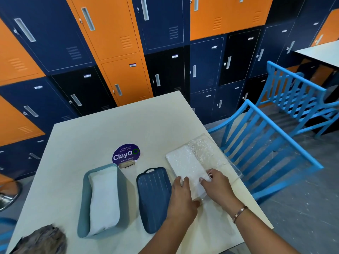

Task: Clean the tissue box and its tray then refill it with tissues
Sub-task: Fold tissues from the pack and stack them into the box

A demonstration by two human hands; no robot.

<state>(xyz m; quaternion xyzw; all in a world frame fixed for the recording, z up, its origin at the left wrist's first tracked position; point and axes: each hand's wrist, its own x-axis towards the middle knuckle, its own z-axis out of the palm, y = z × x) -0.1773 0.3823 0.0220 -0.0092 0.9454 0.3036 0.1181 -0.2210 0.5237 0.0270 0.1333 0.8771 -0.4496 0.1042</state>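
A light blue tissue box (85, 195) lies open on the table with a white stack of tissues (103, 198) inside it. To its right lies the dark blue ribbed tray (153, 198). Further right is a white tissue pack (185, 165) in a clear plastic wrapper (205, 149). My left hand (180, 198) holds the pack's near left edge. My right hand (217, 186) pinches the wrapper at the pack's near right corner.
A round purple ClayGo sticker (126, 154) marks the table (128, 129) behind the box. A grey-brown cloth (42, 241) lies at the near left corner. Blue slatted chairs (266, 147) stand right of the table, lockers (119, 52) behind.
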